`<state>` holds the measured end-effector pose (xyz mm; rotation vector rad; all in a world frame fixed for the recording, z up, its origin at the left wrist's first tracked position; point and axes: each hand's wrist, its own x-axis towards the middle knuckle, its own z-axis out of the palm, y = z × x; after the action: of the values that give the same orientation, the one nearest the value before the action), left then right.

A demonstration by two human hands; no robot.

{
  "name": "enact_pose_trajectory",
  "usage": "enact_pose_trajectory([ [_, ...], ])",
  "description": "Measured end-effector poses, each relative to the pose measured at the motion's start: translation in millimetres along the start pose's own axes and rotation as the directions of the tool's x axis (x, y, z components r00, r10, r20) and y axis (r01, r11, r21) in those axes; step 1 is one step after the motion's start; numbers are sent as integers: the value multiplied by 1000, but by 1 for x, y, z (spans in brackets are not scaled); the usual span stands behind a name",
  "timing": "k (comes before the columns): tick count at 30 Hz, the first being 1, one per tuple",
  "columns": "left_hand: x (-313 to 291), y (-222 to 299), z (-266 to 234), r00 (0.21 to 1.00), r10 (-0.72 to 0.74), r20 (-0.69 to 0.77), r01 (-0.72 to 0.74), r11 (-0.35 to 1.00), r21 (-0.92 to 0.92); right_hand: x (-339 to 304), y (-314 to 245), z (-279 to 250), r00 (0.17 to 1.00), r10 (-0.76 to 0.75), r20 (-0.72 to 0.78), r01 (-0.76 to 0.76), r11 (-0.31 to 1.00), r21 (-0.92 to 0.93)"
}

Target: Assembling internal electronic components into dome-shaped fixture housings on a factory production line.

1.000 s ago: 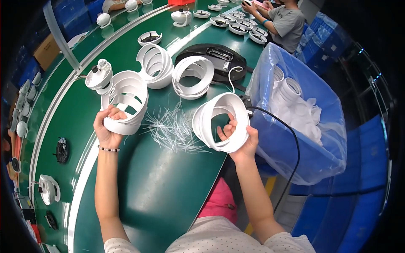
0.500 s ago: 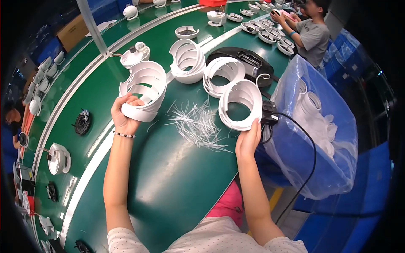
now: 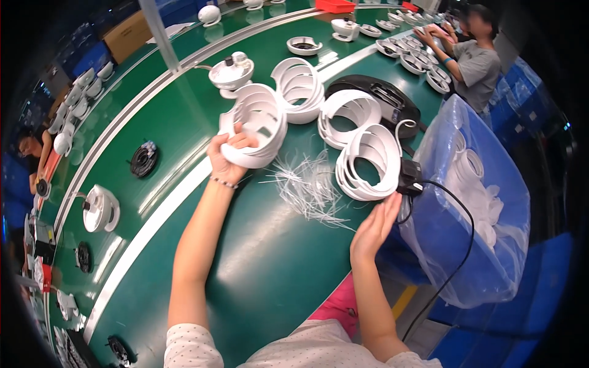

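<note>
The white slatted shell (image 3: 270,126) is in my left hand (image 3: 230,150), up toward the far side of the green table (image 3: 270,270); my fingers curl over its near band, clasping it, and the shell tilts with its open end facing me. My right hand (image 3: 372,232) grasps nothing: its fingers are straight and side by side, just at the lower edge of a second shell (image 3: 385,150), though I cannot tell whether they touch it. Beyond that one stand a third shell (image 3: 361,109) and a fourth shell (image 3: 302,86). Thin white strips (image 3: 310,191) lie in a loose heap between my hands. Behind the shells is a black oval device (image 3: 374,92); a black adapter (image 3: 410,178) sits right of the second shell. Farther right, a blue bin (image 3: 454,264) lined with clear plastic holds white pieces (image 3: 469,190). Past the table, a co-worker (image 3: 480,67) in grey works.
</note>
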<state>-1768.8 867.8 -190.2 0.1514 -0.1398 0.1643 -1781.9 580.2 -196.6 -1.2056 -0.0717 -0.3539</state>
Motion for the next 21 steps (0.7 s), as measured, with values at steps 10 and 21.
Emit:
enact_pose_trajectory([
  [10, -4, -17, -11, 754, 629, -189, 86, 191, 978, -30, -47, -2, 957, -232, 176, 226, 973, 56],
  [21, 11, 29, -20, 698, 647, 308, 79, -497, 864, -67, -43, -6, 796, -455, 399, 507, 862, -28],
])
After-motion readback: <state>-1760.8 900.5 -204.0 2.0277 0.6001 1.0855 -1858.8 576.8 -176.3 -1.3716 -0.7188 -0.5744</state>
